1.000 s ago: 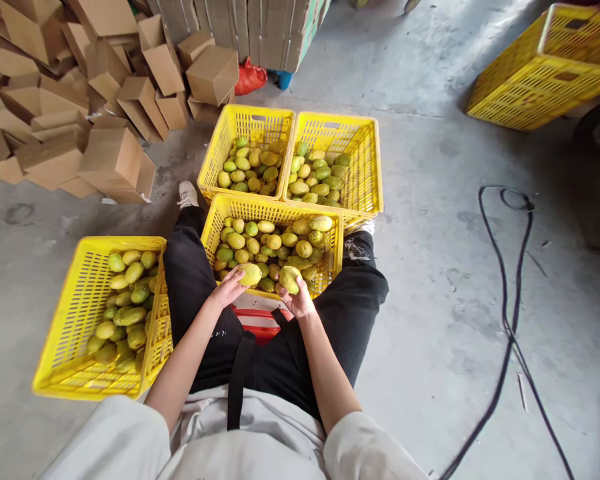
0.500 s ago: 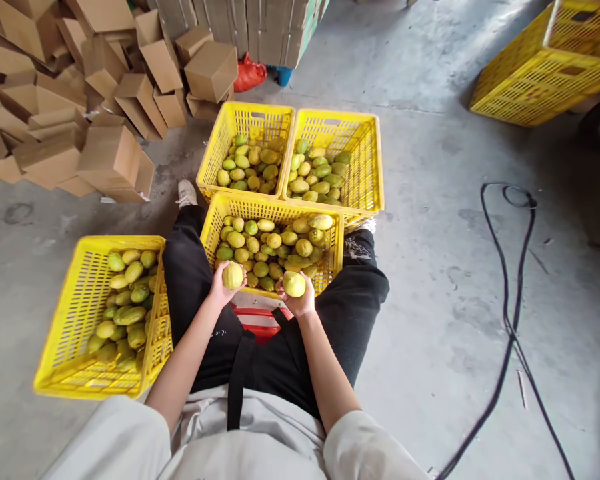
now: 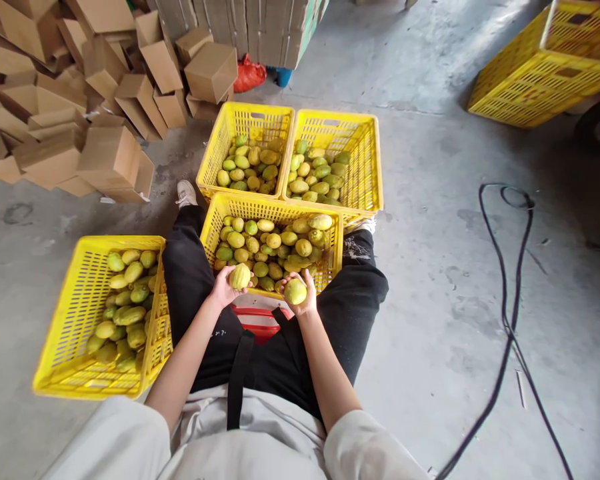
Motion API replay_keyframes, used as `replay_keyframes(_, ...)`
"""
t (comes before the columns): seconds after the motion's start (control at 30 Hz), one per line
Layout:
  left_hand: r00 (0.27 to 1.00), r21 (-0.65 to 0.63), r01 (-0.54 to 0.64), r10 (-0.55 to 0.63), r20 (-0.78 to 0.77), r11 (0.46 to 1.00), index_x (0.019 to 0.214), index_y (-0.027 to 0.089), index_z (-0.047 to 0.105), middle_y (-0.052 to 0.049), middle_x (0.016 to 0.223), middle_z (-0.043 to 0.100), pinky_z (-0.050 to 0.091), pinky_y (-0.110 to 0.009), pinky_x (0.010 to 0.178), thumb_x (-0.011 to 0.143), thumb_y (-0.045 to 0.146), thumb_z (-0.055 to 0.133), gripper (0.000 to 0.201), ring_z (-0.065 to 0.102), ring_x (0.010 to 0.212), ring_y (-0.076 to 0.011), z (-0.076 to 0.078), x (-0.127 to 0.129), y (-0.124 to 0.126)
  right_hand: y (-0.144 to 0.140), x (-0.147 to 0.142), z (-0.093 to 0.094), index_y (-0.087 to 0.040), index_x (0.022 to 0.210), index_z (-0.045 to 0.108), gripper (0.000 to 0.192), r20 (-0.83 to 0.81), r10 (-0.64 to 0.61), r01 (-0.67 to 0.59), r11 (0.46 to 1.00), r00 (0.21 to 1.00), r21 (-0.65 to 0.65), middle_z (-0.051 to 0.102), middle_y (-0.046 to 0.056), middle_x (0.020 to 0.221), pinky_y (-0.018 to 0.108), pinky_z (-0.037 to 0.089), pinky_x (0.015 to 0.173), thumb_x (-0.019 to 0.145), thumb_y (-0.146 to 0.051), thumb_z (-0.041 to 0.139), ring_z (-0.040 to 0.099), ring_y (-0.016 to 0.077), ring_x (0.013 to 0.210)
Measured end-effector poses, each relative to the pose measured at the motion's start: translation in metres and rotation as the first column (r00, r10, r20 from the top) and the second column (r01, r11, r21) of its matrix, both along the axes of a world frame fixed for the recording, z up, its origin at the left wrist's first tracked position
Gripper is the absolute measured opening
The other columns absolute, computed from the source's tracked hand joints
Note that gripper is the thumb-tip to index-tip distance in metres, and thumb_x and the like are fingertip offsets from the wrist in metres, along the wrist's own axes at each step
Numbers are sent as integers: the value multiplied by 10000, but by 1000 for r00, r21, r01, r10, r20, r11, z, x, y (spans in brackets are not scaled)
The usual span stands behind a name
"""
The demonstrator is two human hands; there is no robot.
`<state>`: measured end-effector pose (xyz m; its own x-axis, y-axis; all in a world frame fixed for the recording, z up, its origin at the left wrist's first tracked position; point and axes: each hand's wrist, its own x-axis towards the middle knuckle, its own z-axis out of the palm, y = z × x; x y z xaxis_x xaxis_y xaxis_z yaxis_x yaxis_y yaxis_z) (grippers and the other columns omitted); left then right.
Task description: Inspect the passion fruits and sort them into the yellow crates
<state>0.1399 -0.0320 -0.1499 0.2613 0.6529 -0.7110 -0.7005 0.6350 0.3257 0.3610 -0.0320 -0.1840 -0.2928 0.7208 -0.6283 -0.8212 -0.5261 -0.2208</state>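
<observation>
At the far left a heap of folded brown cardboard boxes [image 3: 55, 87] lies against the wall, matt and sharp-cornered, on the grey, scuffed concrete floor [image 3: 430, 300]. Next to the person's left leg stands the left crate [image 3: 60, 320], yellow slotted plastic, holding a loose layer of oblong green-yellow fruit that comes nowhere near the rim. The left hand [image 3: 223, 288] has its fingers wrapped round a ridged yellow-green fruit [image 3: 240, 276], held just above the near wall of the middle crate [image 3: 325, 263], which sits between the knees and is heaped fairly full of smooth, rounded fruit, some greener, some yellower. The right hand [image 3: 303, 301] cups a round yellow fruit [image 3: 295, 291] in its palm, fingers curled about it, near the same wall and a little apart from the other fruit. Beyond stand two far crates [image 3: 370, 167], side by side and touching, each holding one shallow layer. As it looks, the sorting is partly done: three crates hold some fruit, yet the middle one has plenty left, so much handling remains. At the right a black cable [image 3: 510, 320] snakes across the floor, and stacked yellow crates [image 3: 540, 73] lie tilted in the upper corner.
</observation>
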Motion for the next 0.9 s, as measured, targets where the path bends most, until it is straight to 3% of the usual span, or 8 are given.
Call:
replay_keyframes(0.13,998,31,-17,18,-52,999,975,116,603,-133,902,671,466,-193,432,876,308,519,232,642,652,-168,-5,2,1,-1,0,0,-183,728,596,312,-7,-15,15,1000,1000,-6,652,7,712,263,540,547,799,-487,600,617,129,578)
replay_keyframes(0.3,990,68,-28,37,-137,997,1057,157,576,-108,892,679,428,-170,406,824,282,613,267,589,526,-106,-11,2,1,-1,0,-2,-182,682,554,386,-15,-20,20,999,1000,-45,612,15,635,275,540,543,824,-539,523,617,148,577)
replay_keyframes(0.5,978,117,10,15,-210,993,964,129,623,-121,957,685,490,-208,486,777,272,666,240,644,644,-146,-14,2,-1,-1,0,-8,-176,663,576,419,74,-143,155,967,987,-203,628,38,591,310,566,594,837,-539,460,651,177,627)
replay_keyframes(0.6,983,113,29,-7,-184,993,994,133,644,-106,990,677,526,-232,534,776,246,675,247,656,765,-175,-15,2,-2,-1,0,-11,-176,737,604,361,81,-174,188,956,981,-225,660,44,643,336,578,639,822,-502,476,669,184,666)
replay_keyframes(0.7,976,49,56,-44,-214,997,940,131,663,-90,914,674,534,-245,555,769,219,694,194,640,739,-161,-16,4,-3,0,1,-11,-180,784,604,215,70,-179,189,964,981,-186,679,43,691,313,574,634,788,-379,523,677,180,688)
replay_keyframes(0.8,966,66,154,-136,-220,986,939,115,669,-106,895,664,496,-228,514,757,274,722,248,633,731,-167,-19,5,-5,1,0,-9,-194,765,570,76,34,-149,153,973,988,-172,684,22,714,261,552,572,745,-268,570,669,158,647)
replay_keyframes(0.9,956,94,203,-176,-234,975,909,112,662,-101,875,653,452,-212,493,703,361,770,340,624,714,-161,-23,6,-7,2,-2,-7,-207,747,538,119,36,-111,116,977,993,-182,668,-7,666,260,550,551,733,-266,641,669,159,623)
